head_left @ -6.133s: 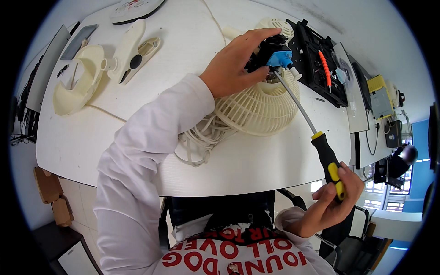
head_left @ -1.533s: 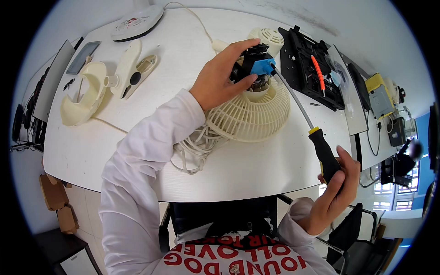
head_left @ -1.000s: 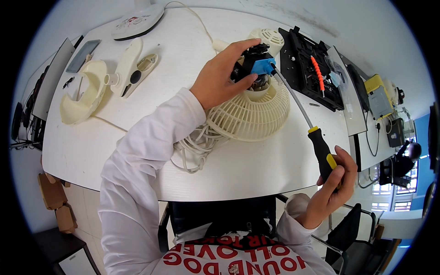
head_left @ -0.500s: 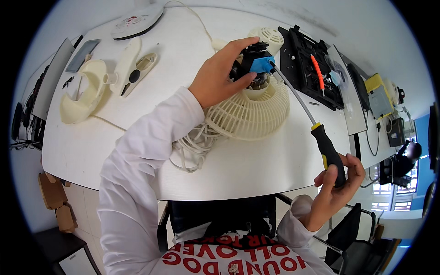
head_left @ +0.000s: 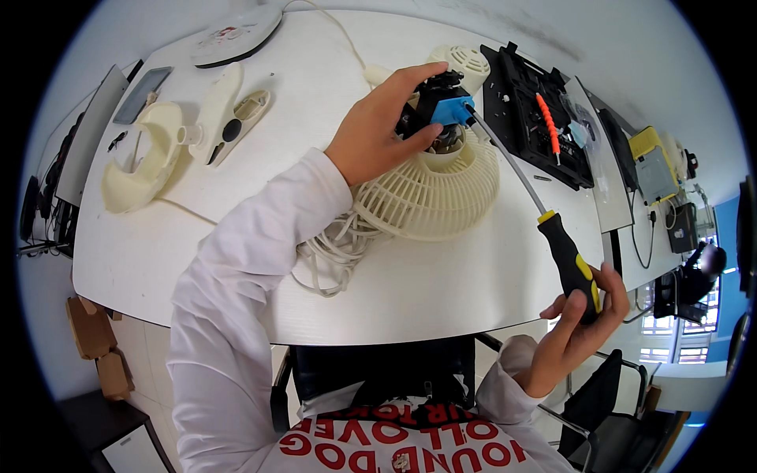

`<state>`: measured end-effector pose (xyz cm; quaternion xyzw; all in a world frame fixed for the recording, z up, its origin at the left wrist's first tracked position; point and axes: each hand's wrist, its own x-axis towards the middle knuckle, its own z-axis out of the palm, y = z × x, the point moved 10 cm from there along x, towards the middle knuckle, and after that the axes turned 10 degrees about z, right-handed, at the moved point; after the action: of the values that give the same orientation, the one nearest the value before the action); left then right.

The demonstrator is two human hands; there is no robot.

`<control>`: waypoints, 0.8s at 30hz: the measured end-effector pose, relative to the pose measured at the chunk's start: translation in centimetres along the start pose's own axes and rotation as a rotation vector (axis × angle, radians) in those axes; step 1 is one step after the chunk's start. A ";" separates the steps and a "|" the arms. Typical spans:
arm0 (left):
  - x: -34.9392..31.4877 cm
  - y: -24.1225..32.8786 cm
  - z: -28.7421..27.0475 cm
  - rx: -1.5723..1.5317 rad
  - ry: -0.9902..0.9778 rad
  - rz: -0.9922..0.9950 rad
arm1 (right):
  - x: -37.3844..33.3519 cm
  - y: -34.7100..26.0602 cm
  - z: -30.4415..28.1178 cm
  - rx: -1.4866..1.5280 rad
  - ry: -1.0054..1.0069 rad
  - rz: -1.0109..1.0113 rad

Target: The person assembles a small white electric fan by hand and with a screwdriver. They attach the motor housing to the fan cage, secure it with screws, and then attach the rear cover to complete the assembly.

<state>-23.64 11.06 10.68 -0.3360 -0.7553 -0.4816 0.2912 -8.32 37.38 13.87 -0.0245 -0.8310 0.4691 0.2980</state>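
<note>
A cream fan grille [head_left: 430, 197] lies on the white table, and a fan motor [head_left: 430, 102] with a blue bracket [head_left: 453, 111] sits at its upper side. My left hand [head_left: 382, 126] is closed around the motor, fingers over its top and thumb against its near side. In my right hand [head_left: 579, 323] is a long screwdriver [head_left: 564, 256] with a black and yellow handle, gripped near the handle's end. Its shaft slants up to the left, and the tip meets the blue bracket; the screw itself is too small to make out.
Coiled white cable [head_left: 335, 252] lies beside the grille. At the back right is a black tool case [head_left: 532, 118] with an orange-handled tool [head_left: 546, 124] on it. Cream housing parts [head_left: 150, 169] and a grey phone-like slab [head_left: 142, 94] lie at left. A vented cream cover [head_left: 461, 67] stands behind the motor.
The screwdriver handle has rotated in my right hand, bringing more of its yellow inlay into sight. My left hand and the motor stay in place.
</note>
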 end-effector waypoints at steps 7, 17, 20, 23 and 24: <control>-0.1 0.1 -0.2 0.020 0.007 0.012 | -0.1 -3.0 0.6 -0.037 0.067 -0.268; -0.1 -0.1 0.3 -0.050 -0.054 -0.061 | 0.0 -3.0 0.4 0.010 0.067 -0.313; -0.3 -0.3 0.3 -0.052 -0.049 -0.073 | -0.3 -2.8 0.5 0.037 0.050 -0.252; -0.2 -0.4 0.1 -0.044 -0.045 -0.054 | 0.6 -0.5 -0.2 0.126 -0.007 -0.030; -0.2 -0.4 0.2 -0.049 -0.047 -0.058 | 1.2 0.2 -0.1 0.113 -0.017 0.028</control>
<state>-23.88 11.10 10.23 -0.3323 -0.7593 -0.5002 0.2508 -9.27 37.95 14.31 -0.0153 -0.8054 0.5195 0.2851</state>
